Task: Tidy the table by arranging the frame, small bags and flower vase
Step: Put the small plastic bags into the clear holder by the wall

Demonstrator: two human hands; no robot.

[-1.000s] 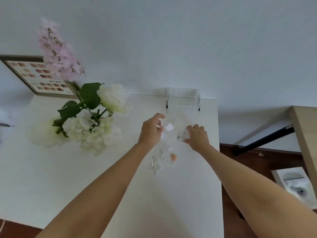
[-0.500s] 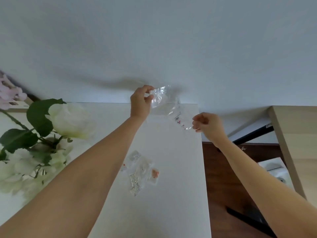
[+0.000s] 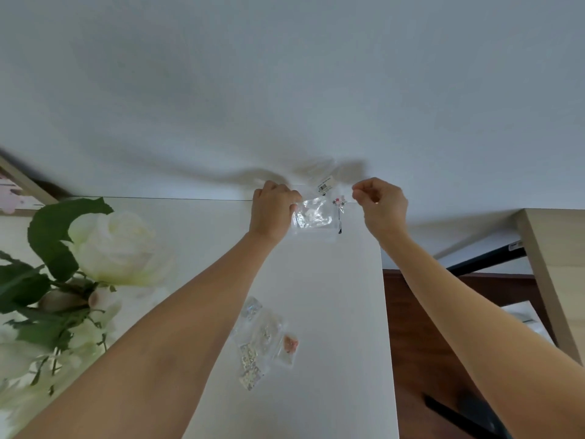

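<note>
My left hand (image 3: 272, 210) pinches a clear small bag (image 3: 313, 215) at the far back of the white table (image 3: 342, 312), close to the wall. My right hand (image 3: 381, 204) pinches another clear bag with a barcode label (image 3: 327, 184) and small star shapes. Both bags hang over a clear box (image 3: 316, 232) at the table's back edge; I cannot tell whether they touch it. Several more small bags (image 3: 262, 339) lie flat mid-table between my forearms. White flowers with green leaves (image 3: 110, 248) fill the left. A corner of the wooden frame (image 3: 22, 185) shows far left.
The table's right edge drops to a dark wooden floor (image 3: 421, 337). A light wooden desk (image 3: 554, 258) with a black bar stands at the right. The white wall runs along the table's back.
Both hands lifted the bags off the table a second ago and carried them to the back edge. Since half a second ago they have come closer together and lower over the clear box.
</note>
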